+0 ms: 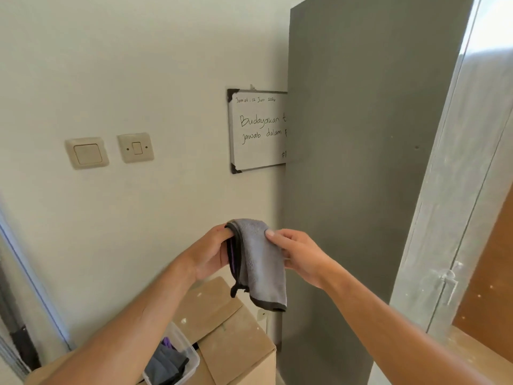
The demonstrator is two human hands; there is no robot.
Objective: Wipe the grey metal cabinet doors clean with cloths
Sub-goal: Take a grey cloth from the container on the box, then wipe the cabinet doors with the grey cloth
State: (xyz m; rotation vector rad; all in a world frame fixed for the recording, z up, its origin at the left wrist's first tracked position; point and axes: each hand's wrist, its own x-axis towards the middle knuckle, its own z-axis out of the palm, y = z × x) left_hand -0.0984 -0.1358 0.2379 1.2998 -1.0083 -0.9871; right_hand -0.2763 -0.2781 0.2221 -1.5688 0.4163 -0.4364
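Observation:
A grey cloth (261,262) with a black hem hangs folded between both hands, in front of the wall. My left hand (211,254) grips its left edge with the fingers curled round the fold. My right hand (298,254) pinches the cloth's right side, thumb on top. To the right stands the open grey metal cabinet door (361,162), its flat face turned toward me. The door's lighter inner edge (455,190) with a hinge runs down the far right. Neither hand touches the door.
A cardboard box (236,343) stands below the hands, with a clear plastic tub (191,357) of dark cloths on it. On the wall hang a whiteboard (258,132) and two light switches (86,152). A brown shelf panel (488,273) shows at the right.

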